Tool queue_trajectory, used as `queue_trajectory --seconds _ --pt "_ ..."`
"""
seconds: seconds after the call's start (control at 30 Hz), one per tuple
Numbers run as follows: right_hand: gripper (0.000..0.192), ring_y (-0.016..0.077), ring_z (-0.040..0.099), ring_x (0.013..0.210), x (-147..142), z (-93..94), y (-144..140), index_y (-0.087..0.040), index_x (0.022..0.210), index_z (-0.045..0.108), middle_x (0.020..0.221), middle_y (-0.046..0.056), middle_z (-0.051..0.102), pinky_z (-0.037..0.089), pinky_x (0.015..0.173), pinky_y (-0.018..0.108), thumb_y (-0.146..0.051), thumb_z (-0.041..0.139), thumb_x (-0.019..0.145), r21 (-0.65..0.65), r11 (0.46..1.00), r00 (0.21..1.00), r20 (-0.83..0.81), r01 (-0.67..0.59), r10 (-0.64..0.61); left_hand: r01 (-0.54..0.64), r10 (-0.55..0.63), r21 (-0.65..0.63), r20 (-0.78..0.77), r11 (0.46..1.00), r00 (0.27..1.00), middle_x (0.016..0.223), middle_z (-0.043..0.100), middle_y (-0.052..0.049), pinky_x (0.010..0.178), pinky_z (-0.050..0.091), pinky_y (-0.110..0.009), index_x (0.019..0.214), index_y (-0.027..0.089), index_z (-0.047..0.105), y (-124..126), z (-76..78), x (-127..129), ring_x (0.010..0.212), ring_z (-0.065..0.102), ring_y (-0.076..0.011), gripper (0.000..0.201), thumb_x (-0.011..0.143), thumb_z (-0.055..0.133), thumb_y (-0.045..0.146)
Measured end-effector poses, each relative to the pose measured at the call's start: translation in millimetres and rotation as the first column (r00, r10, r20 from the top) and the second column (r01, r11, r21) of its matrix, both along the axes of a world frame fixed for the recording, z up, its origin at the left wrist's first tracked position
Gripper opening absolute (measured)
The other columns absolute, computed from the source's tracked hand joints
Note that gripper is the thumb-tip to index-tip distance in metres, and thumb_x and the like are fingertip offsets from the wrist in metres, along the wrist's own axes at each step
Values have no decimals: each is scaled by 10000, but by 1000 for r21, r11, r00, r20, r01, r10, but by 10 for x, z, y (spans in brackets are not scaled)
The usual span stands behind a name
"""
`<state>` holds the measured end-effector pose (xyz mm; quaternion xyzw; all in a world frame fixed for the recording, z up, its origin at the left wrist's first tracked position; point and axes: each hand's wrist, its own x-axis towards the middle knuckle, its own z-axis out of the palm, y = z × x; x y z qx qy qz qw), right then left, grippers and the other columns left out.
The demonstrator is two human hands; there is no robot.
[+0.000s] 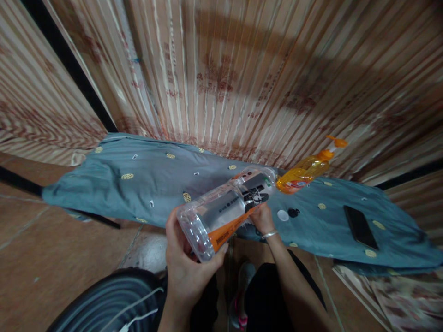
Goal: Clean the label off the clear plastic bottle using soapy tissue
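Observation:
A large clear plastic bottle (226, 207) with a grey, black and orange label is tilted in front of me, its base toward me. My left hand (188, 263) is wrapped round the base end. Under the far half sits my right hand (262, 218), a bangle on its wrist; its fingers go out of sight behind the bottle. Just beyond the bottle's far end stands an orange pump bottle (302, 174) of yellow-orange liquid. A white disc (283, 215) and a small black cap-like piece (294, 212) lie to the right of my right hand.
A blue-green cloth with pineapple prints (114, 189) covers the narrow surface. A black phone (360, 227) lies on its right part. Striped curtains (221, 83) hang behind. A ribbed black round object (114, 299) with a white cable stands at lower left.

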<state>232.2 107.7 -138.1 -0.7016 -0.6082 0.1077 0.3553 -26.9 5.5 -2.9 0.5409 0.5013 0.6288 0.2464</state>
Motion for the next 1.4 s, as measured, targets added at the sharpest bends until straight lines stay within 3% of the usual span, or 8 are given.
queue_trajectory --seconds 0.13,0.47,0.63,0.8,1.03,1.23,1.4 --pt "261 310 760 820 -4 4 0 -268 962 549 908 125 775 630 720 418 -401 641 757 -14 1000 993 -117 -8 6 -24 25 -29 34 999 999 1141 768 -79 753 669 -348 1320 208 567 1 35 14 950 808 -274 774 666 955 351" --pt "275 351 754 792 -24 72 -6 -300 878 482 839 124 751 650 737 501 -411 664 705 -28 1000 985 -171 1 -6 -34 34 -9 -4 999 999 1133 789 -76 743 675 -325 1310 199 567 10 64 24 946 817 -259 772 665 950 378" --pt "275 329 743 795 -22 64 -2 -296 904 493 854 109 750 647 730 470 -413 653 715 -32 999 988 -151 6 -11 -59 59 -4 49 998 997 1109 794 -69 713 669 -310 1285 200 577 5 82 43 913 818 -244 714 687 924 377" --pt "302 314 728 750 -19 45 0 -289 937 473 843 109 730 618 705 450 -434 625 720 -7 1000 990 -139 5 -6 -51 51 -26 -19 998 999 1148 768 -82 768 672 -363 1299 211 587 1 71 8 977 802 -282 778 638 961 379" --pt "270 278 714 745 -20 30 4 -302 879 449 817 81 725 603 687 393 -419 648 739 -10 1000 994 -108 26 -27 -87 88 -28 18 996 996 1155 751 -83 788 668 -373 1302 212 610 -1 43 26 1001 787 -292 768 647 954 416" --pt "265 312 739 767 -34 78 -2 -285 889 485 839 111 729 622 693 435 -399 654 720 -26 1000 991 -129 15 -18 -15 15 -2 -30 1000 999 1177 759 -84 797 667 -352 1347 209 581 1 21 4 1010 796 -280 811 657 975 374" --pt "231 336 752 787 -46 104 -7 -278 882 510 858 139 744 645 714 470 -373 647 723 -48 999 991 -134 5 -11 -40 39 13 53 999 998 1177 762 -73 787 657 -327 1317 213 598 -4 63 38 998 797 -265 742 681 952 353"
